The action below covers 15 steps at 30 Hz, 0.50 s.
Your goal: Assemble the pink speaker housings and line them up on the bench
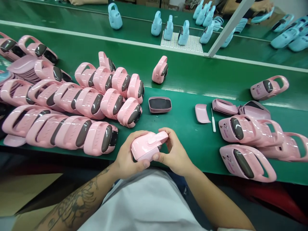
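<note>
At the near edge of the green table, both hands hold one glossy pink plastic housing with a loop handle [144, 144]. My left hand [126, 157] is wrapped round its wider left end, thumb along the near side. My right hand [174, 152] grips the handle end, thumb on the lower side and fingertips at the loop. The housing's underside and far side are hidden. Beyond it lies a small stack of pink covers with a dark pad on top [160, 105]. A white-handled screwdriver [213, 123] rests to the right, beside a curved pink cover [202, 113].
Rows of similar pink housings [92, 102] fill the left side; more housings [245, 162] lie at the right. A single one [160, 70] stands on the green belt [204, 69]. Behind a metal rail [96, 34] are light-blue housings [115, 17] and another person's arm [261, 7].
</note>
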{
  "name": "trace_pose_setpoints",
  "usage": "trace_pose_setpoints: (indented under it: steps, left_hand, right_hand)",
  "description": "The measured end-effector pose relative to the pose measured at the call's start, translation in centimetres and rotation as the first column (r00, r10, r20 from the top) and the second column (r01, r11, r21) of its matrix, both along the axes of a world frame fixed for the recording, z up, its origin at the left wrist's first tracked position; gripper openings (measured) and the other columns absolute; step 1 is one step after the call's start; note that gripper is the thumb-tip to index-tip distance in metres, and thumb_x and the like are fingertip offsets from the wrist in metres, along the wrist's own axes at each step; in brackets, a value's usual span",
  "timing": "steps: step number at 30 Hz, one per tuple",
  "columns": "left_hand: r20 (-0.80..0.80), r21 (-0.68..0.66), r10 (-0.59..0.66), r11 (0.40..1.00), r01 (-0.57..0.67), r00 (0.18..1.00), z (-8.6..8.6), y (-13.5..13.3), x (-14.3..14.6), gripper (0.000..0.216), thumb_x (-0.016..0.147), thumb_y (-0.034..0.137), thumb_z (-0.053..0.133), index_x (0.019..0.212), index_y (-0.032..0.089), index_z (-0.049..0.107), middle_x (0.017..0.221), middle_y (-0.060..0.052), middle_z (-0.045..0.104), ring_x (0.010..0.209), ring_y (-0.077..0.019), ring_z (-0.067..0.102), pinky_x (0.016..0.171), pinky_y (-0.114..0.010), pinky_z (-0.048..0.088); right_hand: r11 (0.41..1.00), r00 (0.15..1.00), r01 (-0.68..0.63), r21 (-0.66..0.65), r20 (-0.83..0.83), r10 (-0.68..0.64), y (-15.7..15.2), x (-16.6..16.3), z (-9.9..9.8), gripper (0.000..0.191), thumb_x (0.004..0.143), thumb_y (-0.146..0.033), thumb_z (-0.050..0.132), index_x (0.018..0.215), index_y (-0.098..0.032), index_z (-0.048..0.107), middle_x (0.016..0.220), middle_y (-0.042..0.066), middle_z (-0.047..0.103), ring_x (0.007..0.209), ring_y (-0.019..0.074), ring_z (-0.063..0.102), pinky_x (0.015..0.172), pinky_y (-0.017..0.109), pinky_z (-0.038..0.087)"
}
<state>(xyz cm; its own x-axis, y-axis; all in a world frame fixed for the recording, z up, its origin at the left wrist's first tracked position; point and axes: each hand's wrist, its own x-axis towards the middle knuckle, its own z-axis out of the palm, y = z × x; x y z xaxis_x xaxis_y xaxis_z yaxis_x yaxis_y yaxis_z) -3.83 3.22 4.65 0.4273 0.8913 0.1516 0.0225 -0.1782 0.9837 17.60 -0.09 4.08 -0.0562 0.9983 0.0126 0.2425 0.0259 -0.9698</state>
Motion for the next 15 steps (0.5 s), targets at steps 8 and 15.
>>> trace_pose_setpoints:
  steps: [8, 15]
  left_hand:
    - [-0.012, -0.073, -0.009, 0.997, 0.008, 1.0, -0.1, 0.3, 0.3, 0.069, 0.084, 0.05, 0.085, 0.14, 0.021, 0.058, 0.136, -0.016, 0.07, 0.115, -0.0314, 0.072, 0.095, -0.042, 0.06]
    - [0.227, -0.542, 0.318, 0.826, -0.152, 0.92, -1.1, -0.3, 2.6, 0.066, 0.087, 0.063, 0.076, 0.134, 0.02, 0.059, 0.134, -0.014, 0.071, 0.116, -0.0316, 0.071, 0.093, -0.042, 0.059]
  right_hand:
    - [0.978, 0.962, 0.097, -0.185, -0.233, -0.14, 0.7, -0.4, 0.4, 0.076, 0.056, -0.068, 0.099, 0.103, -0.024, 0.059, 0.094, 0.0, 0.065, 0.084, 0.0182, 0.06, 0.073, 0.031, 0.053]
    - [0.972, 0.941, 0.162, -0.171, -0.271, -0.204, -0.1, 0.4, -1.6, 0.104, 0.074, -0.069, 0.09, 0.156, -0.023, 0.044, 0.153, 0.019, 0.059, 0.135, 0.0336, 0.064, 0.112, 0.053, 0.056]
